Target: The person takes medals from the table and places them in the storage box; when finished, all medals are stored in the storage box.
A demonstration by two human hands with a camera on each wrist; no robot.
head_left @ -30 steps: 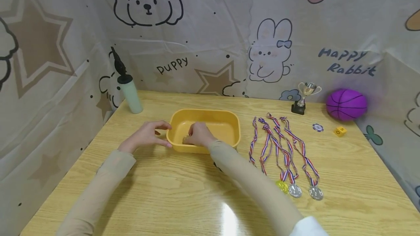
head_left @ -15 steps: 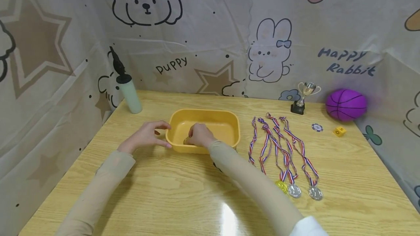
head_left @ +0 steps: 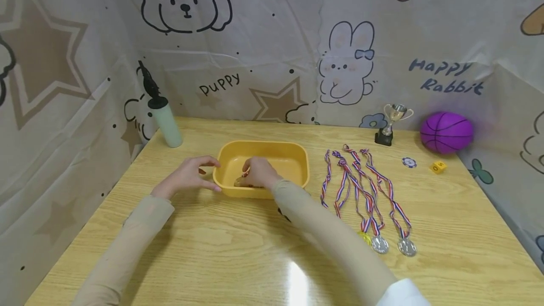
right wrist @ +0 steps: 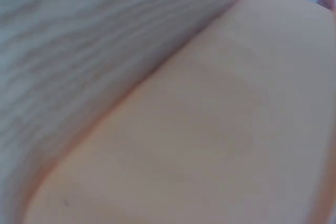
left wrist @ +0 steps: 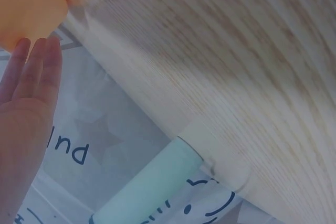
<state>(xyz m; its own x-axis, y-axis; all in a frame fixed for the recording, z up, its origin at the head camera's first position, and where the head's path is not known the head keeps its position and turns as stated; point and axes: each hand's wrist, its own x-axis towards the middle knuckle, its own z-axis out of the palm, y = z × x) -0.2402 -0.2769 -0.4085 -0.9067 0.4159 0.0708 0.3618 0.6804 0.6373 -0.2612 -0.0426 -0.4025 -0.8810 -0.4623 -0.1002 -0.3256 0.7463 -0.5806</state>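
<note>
In the head view my right hand (head_left: pixel 261 172) reaches down into the yellow plastic tub (head_left: pixel 266 143), its fingers curled at a small gold-brown medal (head_left: pixel 239 182) low near the front wall. A bit of red-and-white ribbon shows by the fingertips; the hand covers the rest. My left hand (head_left: pixel 188 174) rests at the tub's left end, fingers and thumb spread along the rim. In the left wrist view its straight fingers (left wrist: pixel 37 66) touch the tub's outer wall (left wrist: pixel 31 3). The right wrist view holds mostly blurred tub wall (right wrist: pixel 199 108).
Several medals on striped ribbons (head_left: pixel 374 188) lie right of the tub. Farther back stand a small trophy (head_left: pixel 392 122) and a purple ball (head_left: pixel 446 132), with a poker chip (head_left: pixel 409 162) and a yellow cube (head_left: pixel 437 167) nearby. A green pump (head_left: pixel 167 124) stands back left.
The right hand has shifted slightly inside the tub, and more of the gold-brown medal shows beside its fingers. The left hand keeps its place on the rim. The head view has shifted slightly.
</note>
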